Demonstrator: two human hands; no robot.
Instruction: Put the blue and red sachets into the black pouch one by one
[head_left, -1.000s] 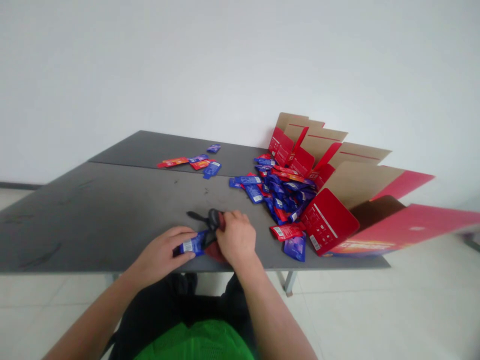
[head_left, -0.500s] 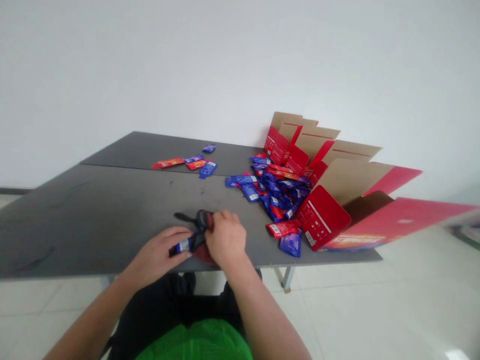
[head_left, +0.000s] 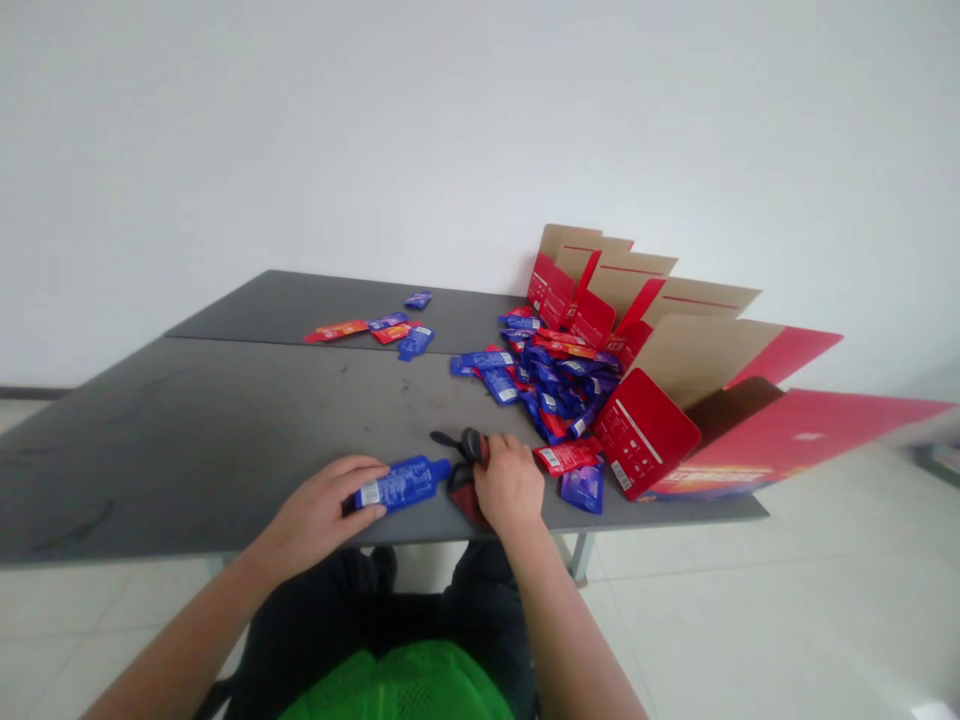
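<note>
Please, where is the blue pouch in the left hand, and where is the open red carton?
Blue pouch (head_left: 401, 484), head view, middle of its face.
Open red carton (head_left: 643, 432), head view, on its red flap.

The worktop with an opened carton at its right end
The left hand lay on a foil pouch at the worktop's near edge, and just right of that pouch the right hand was over a pair of scissors. Behind and to the right, a heap of pouches spilled from the opened carton, which overhung the worktop's end. A smaller group of pouches lay farther back, left of the heap, toward the wall.
</note>
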